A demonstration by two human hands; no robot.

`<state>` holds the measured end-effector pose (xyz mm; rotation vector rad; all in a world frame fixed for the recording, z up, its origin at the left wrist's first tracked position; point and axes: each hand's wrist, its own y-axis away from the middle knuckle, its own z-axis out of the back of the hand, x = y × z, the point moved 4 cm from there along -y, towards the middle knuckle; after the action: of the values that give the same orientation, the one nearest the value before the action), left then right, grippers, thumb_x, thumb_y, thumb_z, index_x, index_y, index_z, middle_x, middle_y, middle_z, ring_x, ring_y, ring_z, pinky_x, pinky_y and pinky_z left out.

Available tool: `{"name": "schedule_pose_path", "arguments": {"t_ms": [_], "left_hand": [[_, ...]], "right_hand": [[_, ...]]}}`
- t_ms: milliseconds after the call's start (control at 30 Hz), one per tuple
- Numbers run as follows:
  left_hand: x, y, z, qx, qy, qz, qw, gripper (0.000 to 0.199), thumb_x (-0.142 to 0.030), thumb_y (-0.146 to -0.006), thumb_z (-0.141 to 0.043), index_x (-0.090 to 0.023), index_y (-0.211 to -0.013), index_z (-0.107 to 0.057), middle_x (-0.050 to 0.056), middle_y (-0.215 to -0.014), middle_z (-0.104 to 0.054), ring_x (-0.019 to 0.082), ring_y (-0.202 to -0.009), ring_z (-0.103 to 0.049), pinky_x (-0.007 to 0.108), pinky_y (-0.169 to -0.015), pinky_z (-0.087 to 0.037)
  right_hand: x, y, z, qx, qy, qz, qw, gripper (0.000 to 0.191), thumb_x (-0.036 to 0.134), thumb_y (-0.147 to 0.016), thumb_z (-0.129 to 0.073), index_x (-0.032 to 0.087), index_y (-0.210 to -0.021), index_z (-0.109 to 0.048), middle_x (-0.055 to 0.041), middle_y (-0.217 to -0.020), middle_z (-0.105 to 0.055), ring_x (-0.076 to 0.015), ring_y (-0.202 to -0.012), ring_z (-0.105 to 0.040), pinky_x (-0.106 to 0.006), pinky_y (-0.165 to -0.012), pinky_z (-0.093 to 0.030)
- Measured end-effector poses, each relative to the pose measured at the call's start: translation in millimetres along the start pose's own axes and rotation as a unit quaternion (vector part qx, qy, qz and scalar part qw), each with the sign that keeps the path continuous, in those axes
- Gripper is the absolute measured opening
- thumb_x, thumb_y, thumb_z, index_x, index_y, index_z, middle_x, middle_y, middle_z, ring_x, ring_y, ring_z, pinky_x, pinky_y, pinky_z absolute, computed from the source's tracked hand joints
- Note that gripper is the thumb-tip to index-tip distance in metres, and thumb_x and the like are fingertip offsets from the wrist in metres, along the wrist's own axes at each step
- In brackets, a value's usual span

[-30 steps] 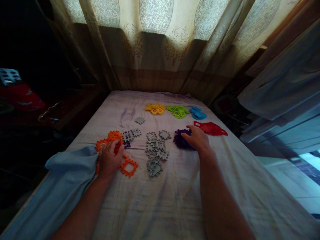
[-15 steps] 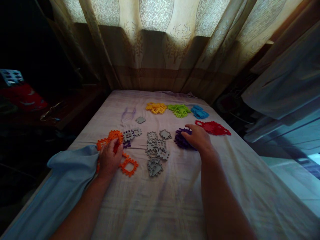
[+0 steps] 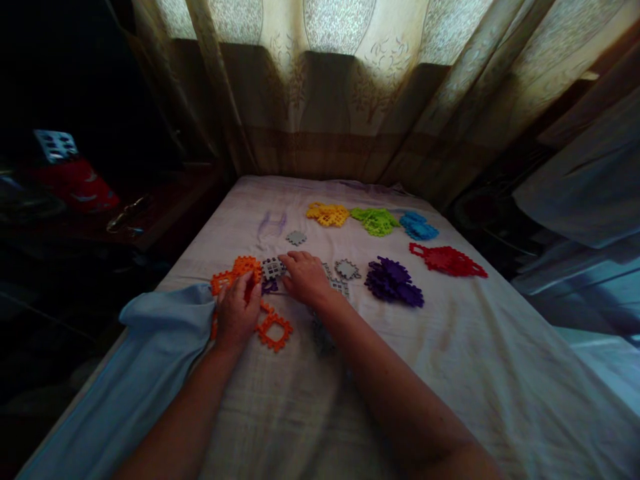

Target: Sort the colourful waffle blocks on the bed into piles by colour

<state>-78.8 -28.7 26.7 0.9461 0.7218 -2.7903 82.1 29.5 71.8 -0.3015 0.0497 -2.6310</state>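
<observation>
My left hand (image 3: 239, 312) rests with curled fingers on the orange pieces (image 3: 247, 267); what its fingers hold, if anything, is hidden. Over the middle of the sheet, my right hand (image 3: 306, 277) reaches left, its fingertips at a grey piece (image 3: 273, 268) that lies beside the orange ones. A bit of purple shows under that grey piece. Other grey pieces (image 3: 346, 269) are partly covered by my right hand and forearm. To the right sits a pile of purple pieces (image 3: 393, 281). One orange square frame (image 3: 275, 332) lies nearer to me.
Yellow (image 3: 327, 214), green (image 3: 375, 221), blue (image 3: 419, 226) and red (image 3: 449, 259) piles lie along the back and right. A lone grey piece (image 3: 297, 237) is behind my hands. Light blue cloth (image 3: 165, 340) covers the left edge. Curtains (image 3: 325, 113) hang behind.
My right hand has left the purple pile and moved left to the grey piece beside the orange ones. The purple pile is more spread out. My left hand stays at the orange pieces.
</observation>
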Motion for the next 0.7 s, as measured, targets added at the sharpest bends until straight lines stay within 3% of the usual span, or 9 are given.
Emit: {"name": "schedule_pose_path", "arguments": {"t_ms": [100,200,467,700], "left_hand": [[-2,0,0.9,0.000,0.000,-0.007,1.000,0.040,-0.038,-0.087,-0.047,-0.018,-0.118,-0.064,0.012,-0.114,-0.073,0.028,-0.110,-0.066,0.047,-0.105,-0.046],[-4,0,1.8,-0.002,-0.005,-0.010,1.000,0.040,-0.037,-0.087,-0.047,-0.018,-0.118,-0.064,0.013,-0.113,-0.073,0.029,-0.110,-0.066,0.048,-0.106,-0.046],[-4,0,2.1,0.000,0.000,-0.013,1.000,0.039,-0.036,-0.087,-0.048,-0.018,-0.119,-0.064,0.012,-0.114,-0.073,0.028,-0.111,-0.066,0.047,-0.108,-0.044],[-4,0,0.7,-0.007,0.002,-0.013,1.000,0.039,-0.037,-0.087,-0.048,-0.019,-0.119,-0.064,0.012,-0.114,-0.073,0.028,-0.109,-0.067,0.049,-0.109,-0.043]], "right_hand": [[9,-16,-9,0.003,0.000,0.047,0.999,0.058,0.032,-0.092,-0.054,0.026,-0.148,-0.045,-0.0107,-0.154,-0.045,-0.0283,-0.139,-0.039,-0.047,-0.108,-0.037],[12,-26,-16,0.028,-0.006,0.065,0.997,0.050,0.035,-0.092,-0.054,0.026,-0.141,-0.053,-0.0095,-0.145,-0.054,-0.0281,-0.133,-0.045,-0.046,-0.106,-0.038],[-11,-9,-4,0.011,-0.033,0.007,0.999,0.042,0.026,-0.091,-0.055,0.023,-0.132,-0.062,-0.0093,-0.126,-0.067,-0.0232,-0.118,-0.058,-0.036,-0.102,-0.042],[-9,-6,1,-0.008,-0.013,0.006,1.000,0.046,0.037,-0.091,-0.058,0.025,-0.136,-0.058,-0.0098,-0.147,-0.053,-0.0263,-0.133,-0.048,-0.041,-0.106,-0.040]]}}
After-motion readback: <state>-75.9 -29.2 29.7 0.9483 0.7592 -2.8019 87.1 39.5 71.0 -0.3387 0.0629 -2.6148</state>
